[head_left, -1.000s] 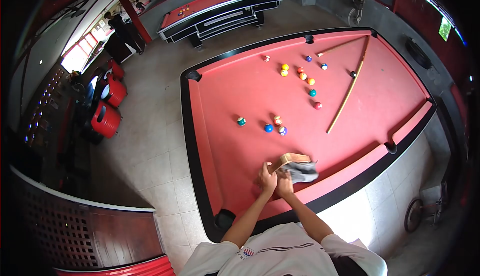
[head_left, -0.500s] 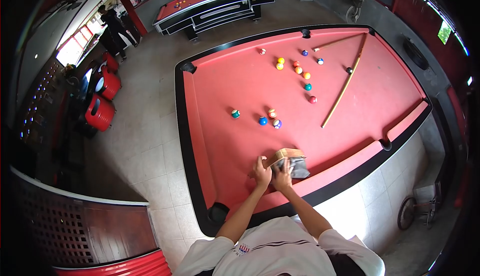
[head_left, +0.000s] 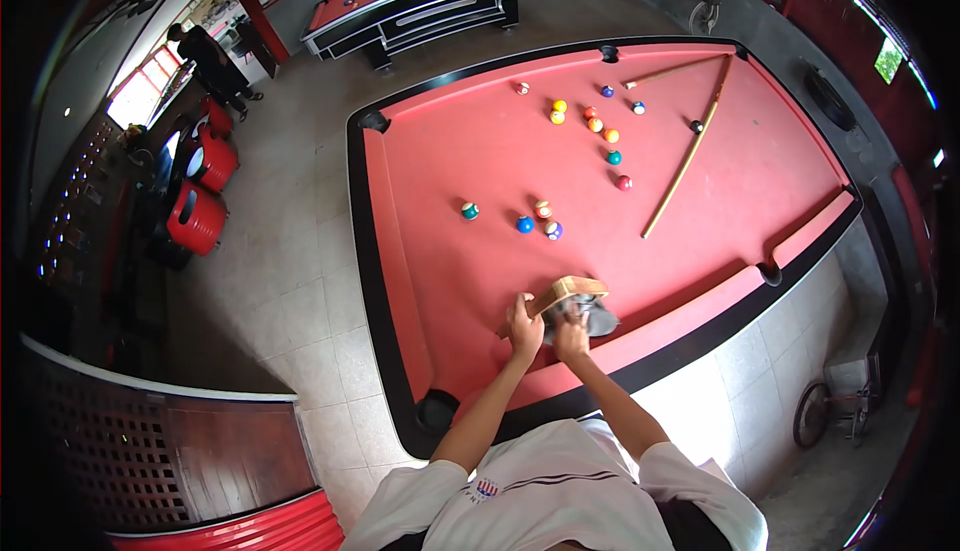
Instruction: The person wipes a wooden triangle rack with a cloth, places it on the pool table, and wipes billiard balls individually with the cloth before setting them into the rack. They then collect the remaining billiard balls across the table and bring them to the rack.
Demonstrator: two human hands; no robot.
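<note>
Near the front rail of the red pool table (head_left: pixel 470 281), my left hand (head_left: pixel 524 328) grips the left side of a wooden ball rack (head_left: pixel 578 285), its fingers wrapped round the wood. My right hand (head_left: pixel 572 335) is closed on a dark grey cloth (head_left: pixel 601 320) that bunches inside and beside the rack. Beyond the rack lie a blue ball (head_left: pixel 525 224), a purple-striped ball (head_left: pixel 554 231) and an orange-striped ball (head_left: pixel 543 209). A green-striped ball (head_left: pixel 470 211) sits further left. Several more balls are spread toward the far side.
A cue (head_left: pixel 686 151) lies across the table's right part, beside a black ball (head_left: pixel 697 127). Another pool table (head_left: pixel 430 11) stands beyond. A person in dark clothes (head_left: pixel 208 63) is at the far left, near red barrel chairs (head_left: pixel 197 218). A wooden partition (head_left: pixel 240 451) is at lower left.
My right hand and the cloth have shifted against the rack, and the cloth's shape differs. My left hand keeps its hold. The person at the far left has moved nearer the red chairs.
</note>
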